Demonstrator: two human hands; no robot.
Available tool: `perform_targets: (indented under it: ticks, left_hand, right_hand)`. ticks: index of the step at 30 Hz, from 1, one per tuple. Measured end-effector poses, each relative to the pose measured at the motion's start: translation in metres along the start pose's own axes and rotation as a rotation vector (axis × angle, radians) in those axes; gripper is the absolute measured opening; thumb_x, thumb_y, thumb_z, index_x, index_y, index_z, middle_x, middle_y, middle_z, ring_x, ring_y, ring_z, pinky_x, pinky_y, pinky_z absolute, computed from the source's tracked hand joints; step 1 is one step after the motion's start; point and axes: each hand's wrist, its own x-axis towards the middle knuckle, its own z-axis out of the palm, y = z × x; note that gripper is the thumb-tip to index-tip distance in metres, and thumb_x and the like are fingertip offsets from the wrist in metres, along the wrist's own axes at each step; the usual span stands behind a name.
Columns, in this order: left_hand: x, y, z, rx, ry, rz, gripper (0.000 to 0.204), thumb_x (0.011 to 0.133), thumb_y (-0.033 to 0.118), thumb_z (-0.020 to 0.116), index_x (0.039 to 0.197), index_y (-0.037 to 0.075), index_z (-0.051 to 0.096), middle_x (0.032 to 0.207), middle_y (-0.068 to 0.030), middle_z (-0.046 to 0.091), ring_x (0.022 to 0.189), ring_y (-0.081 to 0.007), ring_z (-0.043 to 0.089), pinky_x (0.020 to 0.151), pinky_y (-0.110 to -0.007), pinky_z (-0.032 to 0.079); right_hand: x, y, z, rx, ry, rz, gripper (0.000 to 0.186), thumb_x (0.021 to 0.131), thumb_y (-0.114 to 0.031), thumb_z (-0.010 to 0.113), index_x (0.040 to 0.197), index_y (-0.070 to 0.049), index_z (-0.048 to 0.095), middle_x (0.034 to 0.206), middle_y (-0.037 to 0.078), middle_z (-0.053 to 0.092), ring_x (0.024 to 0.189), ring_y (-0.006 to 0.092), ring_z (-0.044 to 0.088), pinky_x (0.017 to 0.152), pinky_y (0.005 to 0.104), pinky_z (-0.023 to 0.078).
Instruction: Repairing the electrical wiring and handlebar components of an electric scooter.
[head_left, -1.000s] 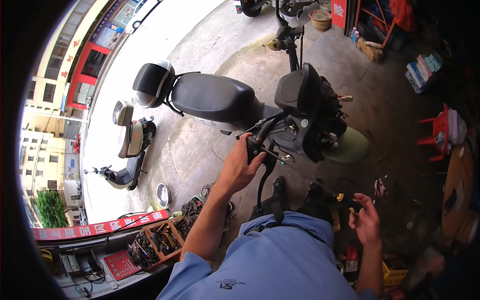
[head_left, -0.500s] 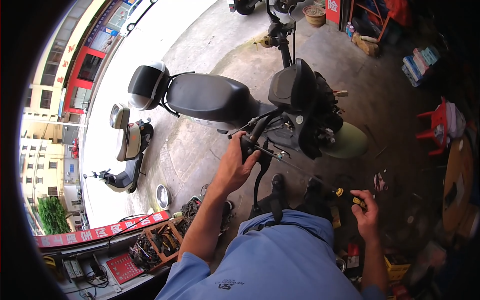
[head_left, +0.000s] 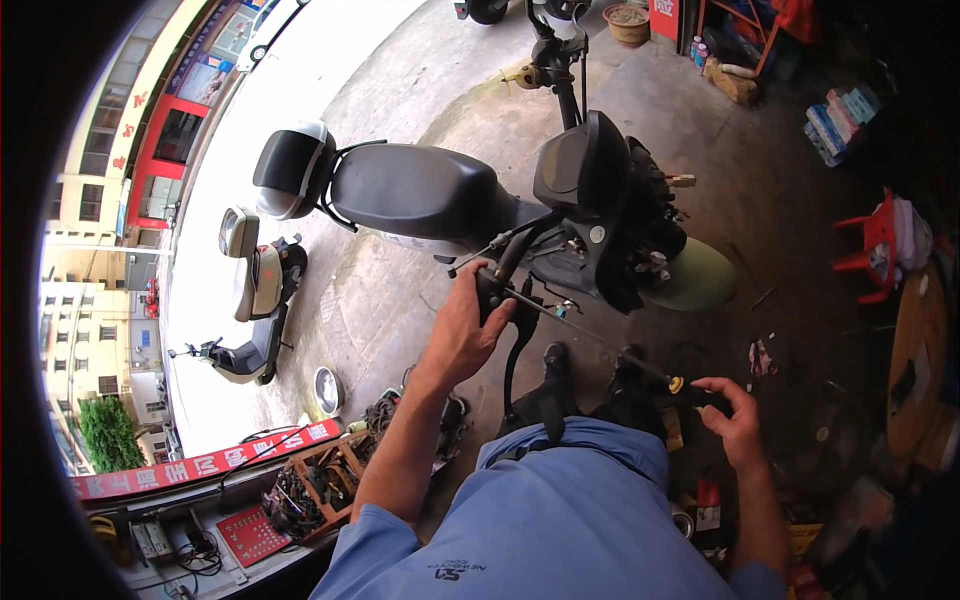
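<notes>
A black electric scooter stands across in front of me, its front covers off and wires showing around the dark front body (head_left: 605,235). My left hand (head_left: 462,335) is wrapped round the black control housing (head_left: 490,287) at the near end of the handlebar (head_left: 517,252). In my right hand (head_left: 738,425) is the black and yellow handle of a long screwdriver (head_left: 600,340), pinched between thumb and fingers. Its thin shaft slants up and left to the housing by my left thumb; the tip is hidden there. A dark brake lever (head_left: 513,370) hangs below the housing.
The scooter's seat (head_left: 415,190) and rear box (head_left: 290,172) extend left, its pale green front fender (head_left: 693,278) right. A second scooter (head_left: 258,310) is parked further left. A crate of tangled wires (head_left: 315,485) sits lower left. A red plastic chair (head_left: 870,250) stands at right.
The screwdriver handle has turned in my right hand, with less yellow showing on it, and the fingers have shifted. My left hand stays on the housing; the view has moved slightly.
</notes>
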Motion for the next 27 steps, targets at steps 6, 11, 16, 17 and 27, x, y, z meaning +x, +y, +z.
perform_targets:
  ticks: [6, 11, 16, 17, 27]
  left_hand:
    - [0.001, -0.001, 0.001, -0.014, -0.004, -0.008, 0.054, 0.087, 0.021, 0.064, 0.129, 0.003, 0.036, 0.103, -0.0251, 0.056, 0.093, -0.0387, 0.058, 0.083, -0.041, 0.045]
    - [0.0, -0.001, 0.001, -0.018, -0.005, -0.01, 0.054, 0.087, 0.021, 0.064, 0.129, 0.003, 0.035, 0.104, -0.0258, 0.055, 0.094, -0.0393, 0.058, 0.083, -0.041, 0.045]
    - [0.001, 0.0, 0.001, -0.013, -0.007, -0.017, 0.054, 0.087, 0.021, 0.064, 0.129, 0.003, 0.036, 0.104, -0.0261, 0.055, 0.095, -0.0402, 0.058, 0.084, -0.042, 0.045]
    - [0.002, 0.0, 0.001, 0.002, 0.002, 0.002, 0.054, 0.087, 0.022, 0.064, 0.129, 0.002, 0.036, 0.105, -0.0263, 0.055, 0.096, -0.0405, 0.057, 0.084, -0.042, 0.044]
    - [-0.007, -0.018, -0.013, -0.117, -0.026, 0.026, 0.071, 0.085, 0.02, 0.068, 0.142, 0.006, 0.027, 0.12, -0.0178, 0.055, 0.101, -0.026, 0.058, 0.09, -0.036, 0.045]
  right_hand:
    - [0.002, -0.001, 0.005, -0.211, 0.076, -0.236, 0.041, 0.069, 0.002, 0.064, 0.109, -0.001, 0.058, 0.096, 0.008, 0.058, 0.092, 0.0213, 0.058, 0.084, 0.03, 0.045]
    - [0.004, -0.003, 0.009, -0.271, 0.102, -0.267, 0.039, 0.068, 0.002, 0.064, 0.107, -0.001, 0.06, 0.095, 0.007, 0.058, 0.091, 0.02, 0.057, 0.084, 0.0279, 0.044]
    - [0.004, 0.0, 0.009, 0.033, 0.038, -0.045, 0.034, 0.068, 0.002, 0.063, 0.102, -0.001, 0.063, 0.094, 0.005, 0.059, 0.089, 0.014, 0.056, 0.084, 0.0261, 0.043]
    - [0.005, 0.001, 0.009, 0.103, 0.032, 0.002, 0.034, 0.068, 0.001, 0.063, 0.102, -0.001, 0.063, 0.093, 0.004, 0.06, 0.089, 0.0124, 0.056, 0.084, 0.0256, 0.043]
    - [0.002, 0.026, -0.009, 0.067, 0.043, -0.032, 0.037, 0.063, -0.001, 0.064, 0.1, 0.0, 0.064, 0.094, 0.002, 0.06, 0.091, 0.0095, 0.055, 0.084, 0.0215, 0.041]
